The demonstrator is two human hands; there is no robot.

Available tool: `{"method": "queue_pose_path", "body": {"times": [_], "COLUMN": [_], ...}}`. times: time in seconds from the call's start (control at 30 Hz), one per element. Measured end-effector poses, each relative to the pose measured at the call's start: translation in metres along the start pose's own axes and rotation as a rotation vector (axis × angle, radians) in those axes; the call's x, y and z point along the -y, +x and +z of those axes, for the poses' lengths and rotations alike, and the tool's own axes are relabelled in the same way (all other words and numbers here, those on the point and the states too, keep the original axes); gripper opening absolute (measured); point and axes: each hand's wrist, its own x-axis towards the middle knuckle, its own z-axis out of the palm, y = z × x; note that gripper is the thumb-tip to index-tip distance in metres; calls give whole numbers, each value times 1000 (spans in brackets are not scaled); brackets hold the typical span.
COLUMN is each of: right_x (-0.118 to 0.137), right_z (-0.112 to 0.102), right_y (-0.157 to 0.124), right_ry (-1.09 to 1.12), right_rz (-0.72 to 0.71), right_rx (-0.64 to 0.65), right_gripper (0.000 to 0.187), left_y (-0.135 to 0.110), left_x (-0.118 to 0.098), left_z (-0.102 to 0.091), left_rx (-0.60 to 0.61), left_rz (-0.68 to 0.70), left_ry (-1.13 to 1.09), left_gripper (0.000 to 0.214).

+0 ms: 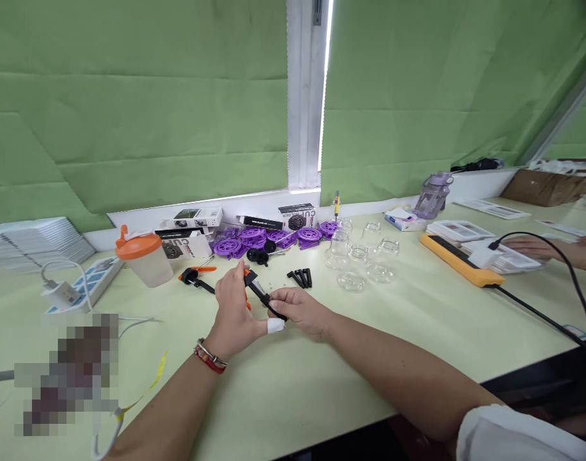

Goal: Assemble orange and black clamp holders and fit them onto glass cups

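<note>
My left hand point(233, 314), with white tape round the thumb, closes on the upper end of a slim black plastic part point(259, 291) that has orange at its edge. The lower end of that part is pinched by my right hand point(305, 310). Its exact kind I cannot make out. Left of my hands lies a black and orange part point(192, 276) with a round black end. Several short black pegs point(300, 277) lie beyond my right hand. Behind them are purple wheel-shaped pieces point(252, 237) and round black knobs point(258, 257).
Clear glass-like cups point(357, 256) stand right of centre. An orange-lidded shaker bottle point(146, 259), cup holder boxes point(192, 243) and a white power strip point(89, 288) are at left. A yellow power strip point(459, 259) lies at right, near another person's hand point(552, 248).
</note>
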Motion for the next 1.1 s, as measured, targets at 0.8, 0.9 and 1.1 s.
{"method": "queue_pose_path", "body": {"times": [0.8, 0.9, 1.1], "right_x": [-3, -3, 0], "right_z": [6, 6, 8], "right_y": [2, 2, 1], "right_ry": [213, 215, 238], "right_rz": [155, 161, 150], "right_rx": [-76, -72, -75], "right_gripper": [38, 38, 38], "left_y": [-7, -8, -7], "left_x": [-15, -16, -18], "left_z": [19, 20, 20], "left_rx": [53, 42, -10], "left_rz": [-125, -116, -72], "left_ry": [132, 109, 82], "left_gripper": [118, 116, 107]}}
